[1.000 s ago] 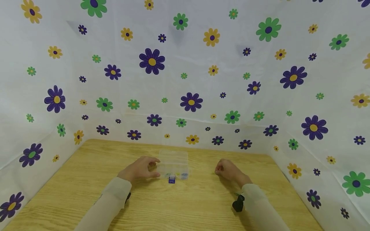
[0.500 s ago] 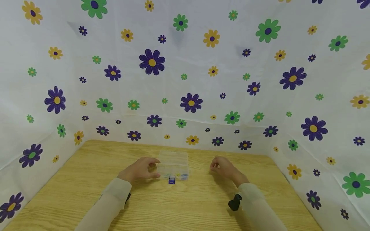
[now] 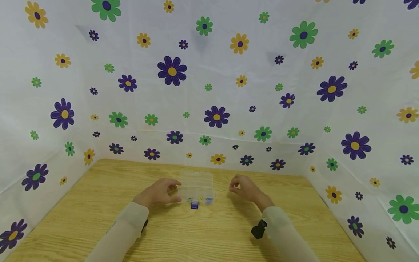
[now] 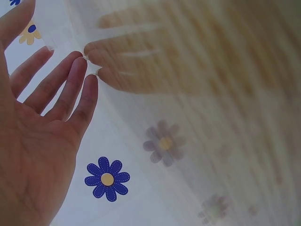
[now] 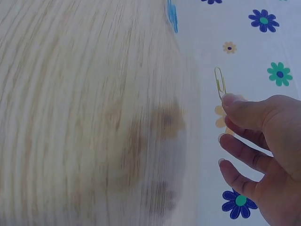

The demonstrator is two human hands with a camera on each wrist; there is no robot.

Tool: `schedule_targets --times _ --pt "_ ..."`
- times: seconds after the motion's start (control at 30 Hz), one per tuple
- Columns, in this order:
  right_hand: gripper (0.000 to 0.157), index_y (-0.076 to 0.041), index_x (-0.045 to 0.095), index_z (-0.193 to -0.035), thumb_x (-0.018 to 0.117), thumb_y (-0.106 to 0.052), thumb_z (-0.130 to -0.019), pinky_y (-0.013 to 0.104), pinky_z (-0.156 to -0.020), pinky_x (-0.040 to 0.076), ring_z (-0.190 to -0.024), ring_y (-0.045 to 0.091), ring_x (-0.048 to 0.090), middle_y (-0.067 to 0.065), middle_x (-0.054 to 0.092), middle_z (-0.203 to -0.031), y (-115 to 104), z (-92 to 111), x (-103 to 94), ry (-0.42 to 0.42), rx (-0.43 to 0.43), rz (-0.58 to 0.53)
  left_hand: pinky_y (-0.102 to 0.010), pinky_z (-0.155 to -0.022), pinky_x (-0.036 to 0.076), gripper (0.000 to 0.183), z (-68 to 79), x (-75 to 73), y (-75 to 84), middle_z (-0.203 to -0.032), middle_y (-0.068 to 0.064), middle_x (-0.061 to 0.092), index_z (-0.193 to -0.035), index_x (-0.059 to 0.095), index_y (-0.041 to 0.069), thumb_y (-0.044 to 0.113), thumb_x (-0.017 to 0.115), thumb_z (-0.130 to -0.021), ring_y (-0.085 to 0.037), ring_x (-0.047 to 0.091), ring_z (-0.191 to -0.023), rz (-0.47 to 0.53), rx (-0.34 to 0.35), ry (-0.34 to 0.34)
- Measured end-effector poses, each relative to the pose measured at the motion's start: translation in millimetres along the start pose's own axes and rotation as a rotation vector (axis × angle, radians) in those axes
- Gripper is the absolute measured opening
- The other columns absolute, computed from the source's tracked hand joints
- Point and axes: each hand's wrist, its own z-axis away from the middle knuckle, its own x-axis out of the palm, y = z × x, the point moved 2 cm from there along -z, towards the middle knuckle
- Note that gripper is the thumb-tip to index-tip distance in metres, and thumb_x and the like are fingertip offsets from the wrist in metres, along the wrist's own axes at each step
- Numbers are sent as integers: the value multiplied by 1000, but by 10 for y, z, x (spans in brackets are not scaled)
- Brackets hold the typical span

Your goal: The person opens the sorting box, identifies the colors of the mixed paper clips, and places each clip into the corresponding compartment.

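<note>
A clear plastic compartment box [image 3: 196,192] stands on the table with its lid raised back and a blue-purple latch [image 3: 194,205] at its front. Several small green, yellow and blue pieces lie along its front compartments; in the right wrist view blue clips [image 5: 172,17] show at the top. My left hand [image 3: 161,191] rests against the box's left side, thumb near the front corner, its fingers extended in the left wrist view. To the right of the box, my right hand [image 3: 245,187] pinches a yellow paper clip [image 5: 219,81] between thumb and index finger, the clip pointing upward.
The wooden table [image 3: 209,233] is bordered at the back and sides by a white cloth [image 3: 209,98] printed with flowers. Dark wrist cameras show below both sleeves, the right camera [image 3: 259,229] hanging at the inner wrist.
My right hand has moved left toward the box, bringing the paper clip with it. The left hand and the box stay where they were.
</note>
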Motion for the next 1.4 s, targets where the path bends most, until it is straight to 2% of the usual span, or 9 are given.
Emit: schedule_targets --times 0.2,0.43,0.63,0.9,1.27,1.4 --pt "9 -7 73 -86 73 -8 -94 38 -85 58 -89 17 63 5 69 -93 -80 -45 37 4 -13 -25 -54 -104 53 67 3 -4 27 -129 -19 70 -135 64 -2 42 82 -87 -34 67 -113 -8 -5 2" --pt "9 -8 73 -86 73 -9 -95 34 -85 57 -91 16 62 3 68 -94 -133 -103 81 -6 -16 -23 -54 -105 53 67 5 -7 33 -130 -19 69 -135 64 -2 42 82 -87 -34 66 -114 -3 -13 2" --pt "9 -8 74 -86 74 -9 -94 37 -85 59 -91 16 63 4 69 -95 -225 -141 106 -13 -20 -26 -54 -104 54 68 3 -3 15 -129 -19 70 -135 64 -2 43 81 -87 -34 67 -113 -5 -7 0" --pt "8 -11 73 -87 73 -10 -95 41 -89 58 -93 16 62 2 69 -96 -322 -208 139 -24 20 -61 -54 -104 54 69 -3 4 -7 -129 -18 70 -135 64 -1 45 81 -86 -33 67 -114 -5 -14 -2" --pt "6 -7 73 -89 73 -8 -95 46 -88 59 -91 19 63 5 69 -95 -427 -249 164 -30 -25 -87 -55 -106 52 68 -3 20 1 -130 -18 69 -136 63 0 43 82 -86 -34 66 -115 4 -33 -9" --pt "6 -8 73 -89 73 -9 -95 46 -90 59 -93 20 64 5 70 -96 -482 -261 161 -44 -10 -94 -55 -106 52 69 -2 28 -6 -132 -18 69 -136 63 0 43 82 -86 -34 66 -116 14 -34 -5"
